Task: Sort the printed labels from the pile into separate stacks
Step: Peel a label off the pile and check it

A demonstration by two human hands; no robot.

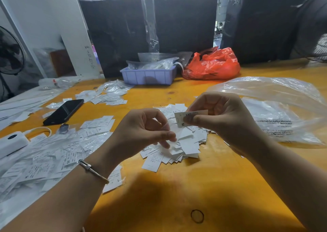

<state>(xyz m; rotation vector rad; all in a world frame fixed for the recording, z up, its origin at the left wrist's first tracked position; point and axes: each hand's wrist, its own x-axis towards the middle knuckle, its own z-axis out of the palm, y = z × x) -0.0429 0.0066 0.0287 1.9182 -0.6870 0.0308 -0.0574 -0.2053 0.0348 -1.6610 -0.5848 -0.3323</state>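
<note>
A loose pile of white printed labels lies in the middle of the orange table. My right hand is raised over the pile and pinches a small stack of labels whose top one is marked M. My left hand hovers at the pile's left side with curled fingers, its fingertips touching a label there; whether it pinches that label is unclear. More labels in clear sleeves are spread across the left of the table, and another group lies farther back.
A black phone and a white power bank lie at the left. A lilac tray and a red plastic bag stand at the back. A big clear bag is at the right. A rubber band lies near me.
</note>
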